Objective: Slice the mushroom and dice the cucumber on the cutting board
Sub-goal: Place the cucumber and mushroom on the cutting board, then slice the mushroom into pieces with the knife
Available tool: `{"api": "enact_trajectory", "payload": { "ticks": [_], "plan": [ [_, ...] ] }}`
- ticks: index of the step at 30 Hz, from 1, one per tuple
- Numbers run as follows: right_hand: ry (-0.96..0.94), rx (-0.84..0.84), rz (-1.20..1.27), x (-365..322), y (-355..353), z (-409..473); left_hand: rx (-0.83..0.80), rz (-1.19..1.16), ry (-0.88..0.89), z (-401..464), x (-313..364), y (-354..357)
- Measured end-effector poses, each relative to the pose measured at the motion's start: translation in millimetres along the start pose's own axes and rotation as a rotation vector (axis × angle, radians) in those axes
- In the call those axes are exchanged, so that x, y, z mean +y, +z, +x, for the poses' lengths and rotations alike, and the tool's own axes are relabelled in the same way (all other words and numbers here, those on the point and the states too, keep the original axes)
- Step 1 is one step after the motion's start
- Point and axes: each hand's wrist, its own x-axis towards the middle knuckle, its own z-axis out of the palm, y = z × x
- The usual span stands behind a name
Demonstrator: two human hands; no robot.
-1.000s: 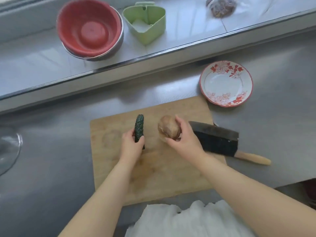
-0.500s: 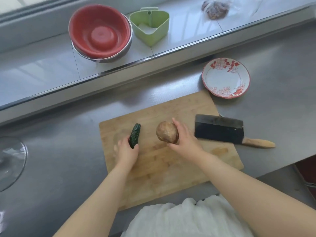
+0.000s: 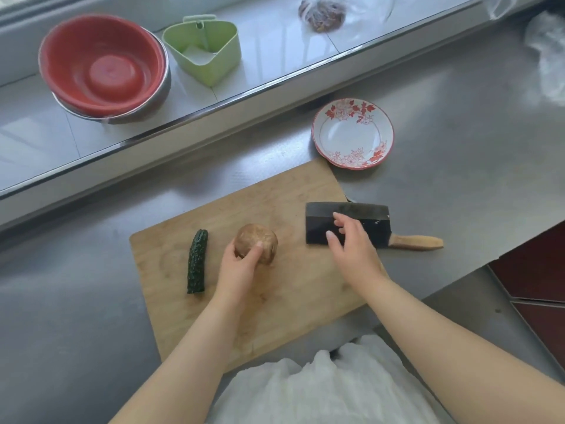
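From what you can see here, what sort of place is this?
Most likely a kitchen: a wooden cutting board with a cleaver lies on a steel counter, with bowls on the ledge behind.

A grey steel surface (image 3: pixel 458 123) runs under a raised tiled ledge (image 3: pixel 275 44) edged in metal; daylight glares off both.

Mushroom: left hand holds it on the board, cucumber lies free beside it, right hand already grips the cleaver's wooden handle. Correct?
Not quite. The head view shows the right hand open over the cleaver blade; its wooden handle is untouched. The left hand does hold the mushroom, cucumber free.
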Motion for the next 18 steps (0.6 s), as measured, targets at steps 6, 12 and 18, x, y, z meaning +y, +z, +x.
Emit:
{"api": "enact_trajectory", "payload": {
  "ticks": [6,12,18],
  "plan": [
    [0.349,0.064,-0.392,59,-35,27,-0.062,-0.007,-0.004,9,10,0],
    [0.235,-0.071,-0.620,84,-43,30,-0.161,-0.076,-0.047,12,12,5],
    [0.073,-0.257,-0.599,95,-60,35,-0.169,-0.101,-0.042,11,11,5]
  ]
}}
